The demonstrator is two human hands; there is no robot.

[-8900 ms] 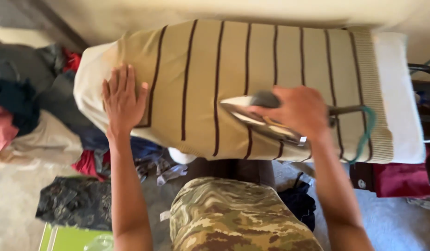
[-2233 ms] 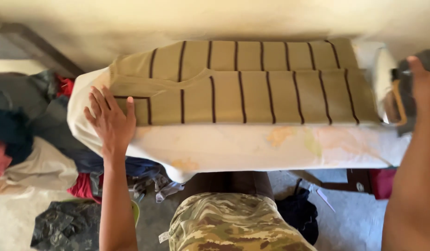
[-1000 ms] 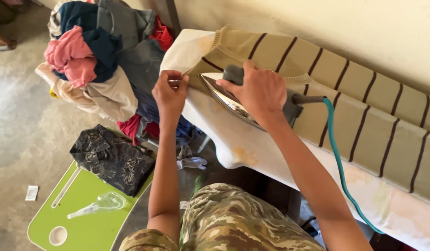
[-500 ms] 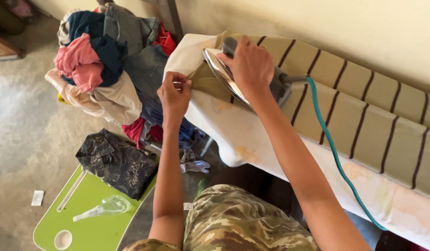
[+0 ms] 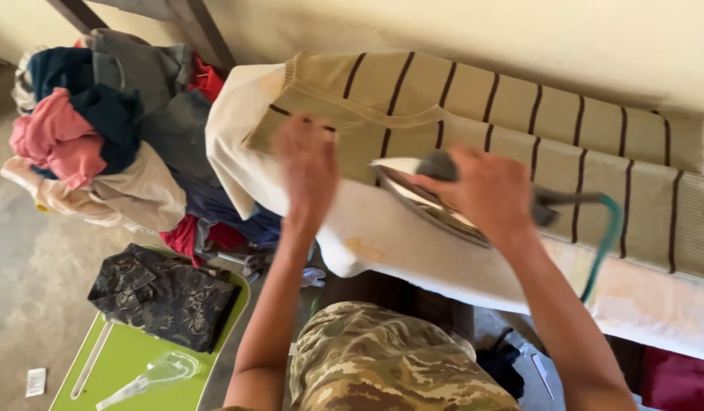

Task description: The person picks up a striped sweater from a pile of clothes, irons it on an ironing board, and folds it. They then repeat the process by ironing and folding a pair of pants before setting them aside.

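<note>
Looks like a home laundry corner w/ a padded ironing surface point(image 5: 382, 243) against a plain wall, heap of mixed clothes point(image 5: 101, 144) piled beside it, bare concrete floor point(image 5: 32, 289) & green tray point(image 5: 139, 365) below.

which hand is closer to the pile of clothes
Left. The left hand lies on the striped garment at the board end beside the pile of clothes; the right hand grips the iron farther along.

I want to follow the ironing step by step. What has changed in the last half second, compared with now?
The right hand has slid the iron along the striped sweater, away from its folded end. The left hand has let go of the sweater's edge and now lies flat on it, blurred. The right hand's grip on the iron, the clothes pile and green tray are unchanged.
</note>
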